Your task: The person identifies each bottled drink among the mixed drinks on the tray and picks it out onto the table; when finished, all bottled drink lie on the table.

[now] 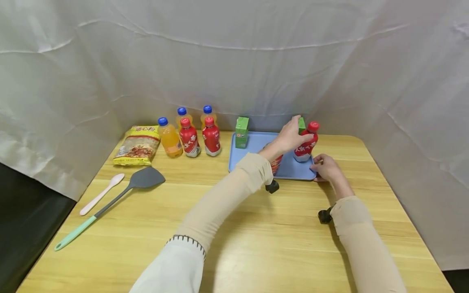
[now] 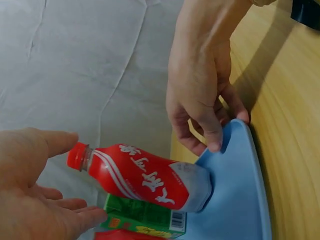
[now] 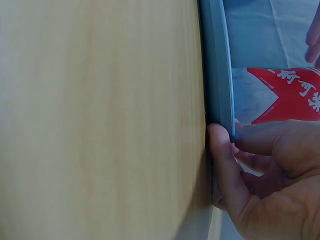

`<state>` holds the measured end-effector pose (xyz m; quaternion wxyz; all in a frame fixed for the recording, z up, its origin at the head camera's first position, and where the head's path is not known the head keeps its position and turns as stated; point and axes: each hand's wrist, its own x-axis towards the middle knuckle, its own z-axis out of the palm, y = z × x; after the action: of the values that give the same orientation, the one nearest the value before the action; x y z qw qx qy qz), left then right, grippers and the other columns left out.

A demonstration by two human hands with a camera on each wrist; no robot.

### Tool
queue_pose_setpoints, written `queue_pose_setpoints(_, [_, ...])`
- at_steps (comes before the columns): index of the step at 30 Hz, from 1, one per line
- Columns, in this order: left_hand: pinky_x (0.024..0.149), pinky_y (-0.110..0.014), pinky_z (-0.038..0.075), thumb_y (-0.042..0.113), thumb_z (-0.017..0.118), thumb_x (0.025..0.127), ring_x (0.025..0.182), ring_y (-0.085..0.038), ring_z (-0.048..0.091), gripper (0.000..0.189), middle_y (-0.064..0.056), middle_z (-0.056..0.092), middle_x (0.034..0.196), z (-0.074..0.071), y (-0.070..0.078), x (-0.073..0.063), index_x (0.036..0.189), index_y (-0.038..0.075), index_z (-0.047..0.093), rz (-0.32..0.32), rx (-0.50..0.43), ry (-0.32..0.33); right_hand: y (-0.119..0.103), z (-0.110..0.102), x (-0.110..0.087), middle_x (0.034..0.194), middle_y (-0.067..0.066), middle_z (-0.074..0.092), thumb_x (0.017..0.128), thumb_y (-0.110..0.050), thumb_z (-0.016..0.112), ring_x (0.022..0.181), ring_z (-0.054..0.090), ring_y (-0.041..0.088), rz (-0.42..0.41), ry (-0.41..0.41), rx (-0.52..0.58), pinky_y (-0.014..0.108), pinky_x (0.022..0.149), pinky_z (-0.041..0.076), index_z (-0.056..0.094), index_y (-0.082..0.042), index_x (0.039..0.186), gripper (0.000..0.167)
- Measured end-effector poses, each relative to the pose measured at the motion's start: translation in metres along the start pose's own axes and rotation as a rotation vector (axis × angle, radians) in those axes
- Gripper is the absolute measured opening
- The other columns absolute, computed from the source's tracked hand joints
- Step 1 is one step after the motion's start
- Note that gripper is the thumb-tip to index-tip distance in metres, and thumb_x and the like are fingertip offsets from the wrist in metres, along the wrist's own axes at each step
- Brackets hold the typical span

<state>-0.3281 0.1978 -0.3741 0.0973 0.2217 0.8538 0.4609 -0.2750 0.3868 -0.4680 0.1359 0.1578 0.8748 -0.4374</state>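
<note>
A blue tray (image 1: 256, 140) lies on the table. Its near right corner is pinched between the thumb and fingers of my right hand (image 1: 327, 167). Toward the tray's right end stands a red-labelled drink bottle (image 2: 145, 175) with a red cap. My left hand (image 1: 291, 136) is beside that bottle with its fingers extended, the thumb close to the cap in the left wrist view. A green carton (image 2: 145, 215) stands right by the bottle, and another green carton (image 1: 242, 132) is at the tray's left end. My left arm partly hides a second red item (image 1: 276, 165) on the tray.
Left of the tray stand two red-capped bottles (image 1: 189, 138) and several orange drink bottles (image 1: 170, 140) with blue caps. A yellow pasta bag (image 1: 137, 145), a spatula (image 1: 146, 178) and a pink spoon (image 1: 102, 194) lie farther left. A grey curtain (image 1: 234, 69) hangs behind.
</note>
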Motion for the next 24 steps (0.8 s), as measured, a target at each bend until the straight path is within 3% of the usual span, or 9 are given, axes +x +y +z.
queue_pose_setpoints(10, [0.114,-0.037,0.053,0.03,0.07,0.101,0.139,-0.019,0.059,0.07,-0.009,0.057,0.156,0.016,0.001,0.008,0.161,0.011,0.039,-0.095,-0.014,0.039,0.001,0.0,0.0,0.122,0.022,0.05,0.11,-0.012,0.052,0.091,0.06,0.021,-0.018,0.001,0.005,0.026,0.067,0.062,0.04,0.007,0.142,0.039])
queue_pose_setpoints(16, [0.104,-0.03,0.057,0.021,0.073,0.099,0.126,-0.018,0.066,0.058,-0.008,0.068,0.14,0.022,0.001,0.011,0.152,0.009,0.052,-0.041,0.006,0.043,0.0,0.0,0.0,0.118,0.02,0.05,0.11,-0.011,0.052,0.088,0.06,0.02,-0.018,-0.006,0.013,0.026,0.066,0.062,0.04,0.007,0.141,0.038])
queue_pose_setpoints(20, [0.102,-0.026,0.056,0.018,0.074,0.098,0.125,-0.018,0.064,0.055,-0.008,0.068,0.136,0.027,0.0,0.01,0.149,0.007,0.055,0.015,0.09,0.058,-0.001,0.0,-0.001,0.115,0.02,0.05,0.109,-0.01,0.052,0.084,0.06,0.019,-0.025,-0.011,0.022,0.026,0.065,0.062,0.04,0.008,0.14,0.038])
queue_pose_setpoints(24, [0.105,-0.023,0.052,0.025,0.075,0.098,0.128,-0.016,0.057,0.057,-0.007,0.062,0.137,0.035,0.0,0.01,0.15,0.012,0.053,0.013,0.243,0.085,0.0,0.0,-0.001,0.113,0.019,0.05,0.109,-0.01,0.053,0.082,0.06,0.018,-0.029,-0.013,0.021,0.026,0.064,0.061,0.04,0.008,0.139,0.038])
